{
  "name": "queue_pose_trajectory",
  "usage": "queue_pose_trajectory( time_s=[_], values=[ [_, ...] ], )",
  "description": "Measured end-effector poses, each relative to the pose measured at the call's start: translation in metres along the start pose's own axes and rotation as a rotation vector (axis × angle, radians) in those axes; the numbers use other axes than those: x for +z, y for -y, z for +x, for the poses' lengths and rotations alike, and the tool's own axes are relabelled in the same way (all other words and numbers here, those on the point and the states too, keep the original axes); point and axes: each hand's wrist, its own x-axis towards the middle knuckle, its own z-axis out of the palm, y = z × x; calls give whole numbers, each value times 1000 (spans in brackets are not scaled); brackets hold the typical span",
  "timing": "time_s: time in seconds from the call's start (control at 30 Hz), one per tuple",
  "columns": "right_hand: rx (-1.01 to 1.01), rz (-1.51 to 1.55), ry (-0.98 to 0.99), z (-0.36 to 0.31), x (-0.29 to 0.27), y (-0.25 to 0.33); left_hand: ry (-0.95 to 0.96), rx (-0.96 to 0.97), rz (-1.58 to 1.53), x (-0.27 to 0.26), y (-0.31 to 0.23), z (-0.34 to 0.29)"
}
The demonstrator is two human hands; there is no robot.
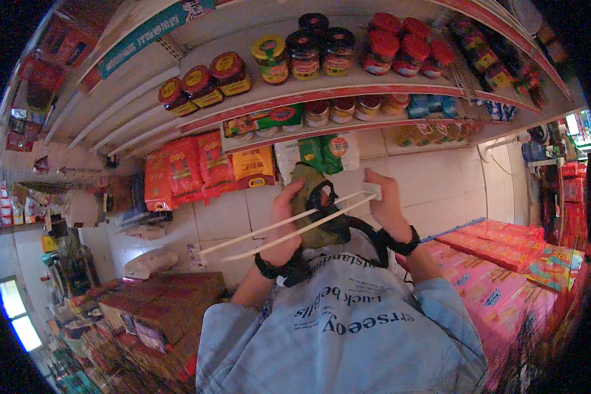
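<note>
In front of my body is a white two-pronged rack piece (312, 218), two thin parallel rods joined at a small end block. My right hand (389, 209) pinches that block, its thumb standing up. The rods slant down to the left across my left hand (284, 226), and their free ends stick out past it. That hand closes about the rods from behind; its fingers are partly hidden. Black bands circle both wrists. Olive cloth (305, 185) with a black strap shows between my hands, above the hem of my light blue shirt (348, 335).
Ahead is a shelf (348, 88) with several jars, among them red-lidded jars (410, 47). Red bags (197, 165) stand below. On the right are pink boxes (499, 289) with red packs (499, 241); a large brown carton (157, 305) is at left.
</note>
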Motion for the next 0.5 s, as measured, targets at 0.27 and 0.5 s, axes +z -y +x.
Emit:
queue_pose_trajectory(
  time_s=[0.27, 0.5],
  values=[
    [306, 302, 247, 14, 28, 44, 31, 603, 1337, -6, 16, -5],
    [798, 1036, 237, 21, 31, 28, -105, 44, -102, 14, 1, 16]
  ],
)
